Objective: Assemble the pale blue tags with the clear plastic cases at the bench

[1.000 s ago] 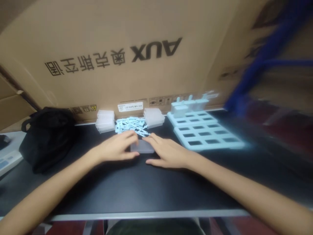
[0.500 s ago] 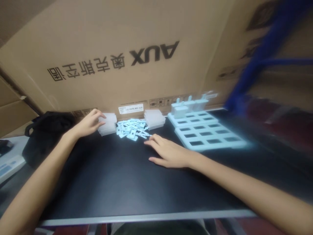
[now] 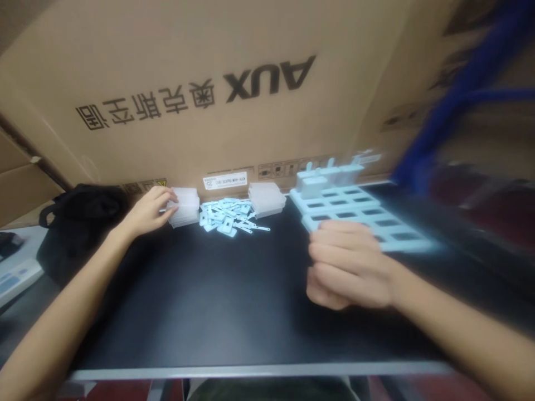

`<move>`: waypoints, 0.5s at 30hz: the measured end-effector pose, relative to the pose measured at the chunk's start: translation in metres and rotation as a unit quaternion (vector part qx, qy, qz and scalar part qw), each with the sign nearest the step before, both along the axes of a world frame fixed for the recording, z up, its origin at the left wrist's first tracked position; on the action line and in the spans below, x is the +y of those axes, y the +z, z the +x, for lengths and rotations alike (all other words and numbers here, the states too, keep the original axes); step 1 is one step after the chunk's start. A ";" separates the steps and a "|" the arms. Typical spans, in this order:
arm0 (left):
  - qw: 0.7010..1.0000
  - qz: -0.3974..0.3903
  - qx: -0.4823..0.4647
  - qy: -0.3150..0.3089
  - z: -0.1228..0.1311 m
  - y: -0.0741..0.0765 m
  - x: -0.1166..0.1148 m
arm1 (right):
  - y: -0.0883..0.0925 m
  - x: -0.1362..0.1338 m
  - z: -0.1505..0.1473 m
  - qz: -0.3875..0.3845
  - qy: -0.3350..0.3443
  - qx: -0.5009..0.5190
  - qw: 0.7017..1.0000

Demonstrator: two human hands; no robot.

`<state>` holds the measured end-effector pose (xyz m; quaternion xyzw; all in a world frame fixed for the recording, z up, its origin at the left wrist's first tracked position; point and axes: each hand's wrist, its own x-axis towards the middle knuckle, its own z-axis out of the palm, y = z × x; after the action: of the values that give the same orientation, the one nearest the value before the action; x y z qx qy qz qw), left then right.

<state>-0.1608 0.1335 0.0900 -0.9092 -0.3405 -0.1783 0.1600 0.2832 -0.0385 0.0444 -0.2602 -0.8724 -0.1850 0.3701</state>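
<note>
My left hand [image 3: 151, 211] reaches to the far left of the black table [image 3: 200, 301], its fingers curled on the near edge of a stack of clear plastic cases [image 3: 185, 206]. My right hand [image 3: 349, 266] hovers above the table at centre right with its fingers curled into a loose fist; what it holds, if anything, is hidden. It covers the near edge of a pale blue tray with rectangular slots [image 3: 355, 205]. Between the hands, a pile of small pale blue flat parts [image 3: 228, 215] lies beside a second clear stack [image 3: 267, 199].
A large cardboard box printed "AUX" [image 3: 209, 83] stands upside down along the table's back edge. A black bag [image 3: 79, 223] sits at the left, with a pale device [image 3: 14, 273] beyond it. A blurred blue frame [image 3: 460, 83] rises at the right.
My left hand went from the table's middle to the left clear stack and stays there. My right hand lifted off the table, curled shut and moved right, in front of the tray.
</note>
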 end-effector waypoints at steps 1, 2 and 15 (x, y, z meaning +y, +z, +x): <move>1.000 0.021 0.003 -0.001 0.002 0.001 -0.003 | 0.002 -0.004 0.005 0.007 0.000 -0.001 1.000; 0.999 0.040 0.008 -0.002 0.005 0.001 -0.006 | 0.004 -0.006 0.010 0.012 0.008 -0.004 1.000; 0.977 0.102 0.105 -0.157 0.046 -0.048 -0.030 | 0.012 0.019 0.028 -0.047 -0.139 -0.012 0.989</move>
<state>-0.1146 0.1039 0.0424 -0.9440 -0.1550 -0.1381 0.2566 0.3108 -0.0196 0.0566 -0.3933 -0.8400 -0.1967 0.3178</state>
